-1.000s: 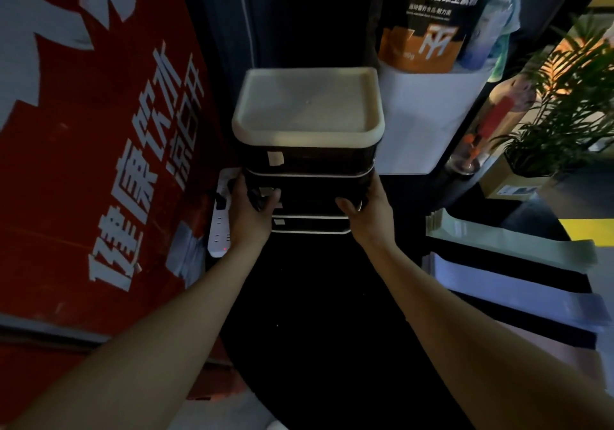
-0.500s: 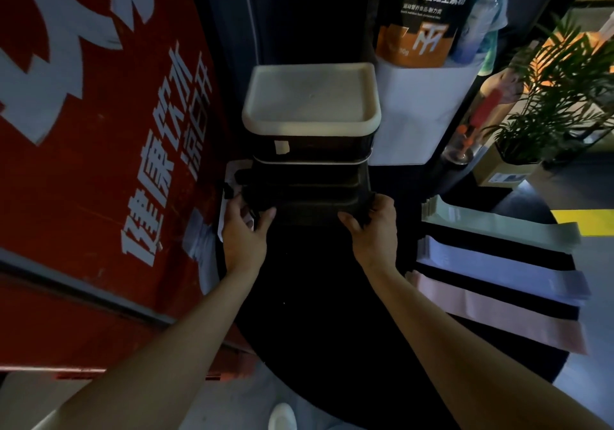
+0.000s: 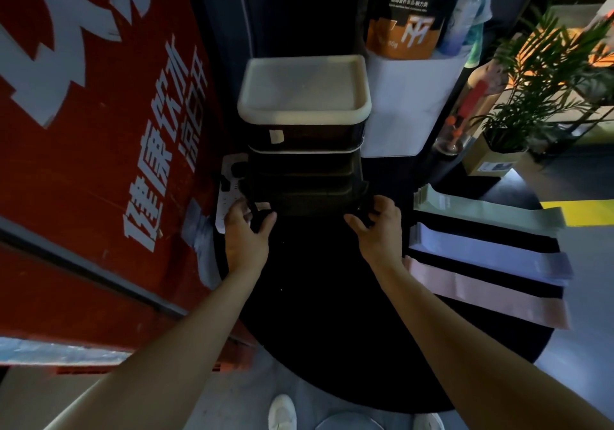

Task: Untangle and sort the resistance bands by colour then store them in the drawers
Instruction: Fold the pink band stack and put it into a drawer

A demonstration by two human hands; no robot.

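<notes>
The lowest drawer [image 3: 307, 197] of the dark drawer unit [image 3: 304, 150] stands pulled out and is gripped at its front corners by the left hand [image 3: 247, 230] and right hand [image 3: 377, 227], fingers curled on it. It looks light, rigid plastic, best held at both corners. Just right of the right hand, green band [image 3: 491, 212], lilac band [image 3: 488, 252] and pink band [image 3: 491, 291] lie flat on the black round bench [image 3: 332, 313]: soft, limp, easily pinched at an end. A red sign [image 3: 83, 164] stands left of the left hand, the room dim.
</notes>
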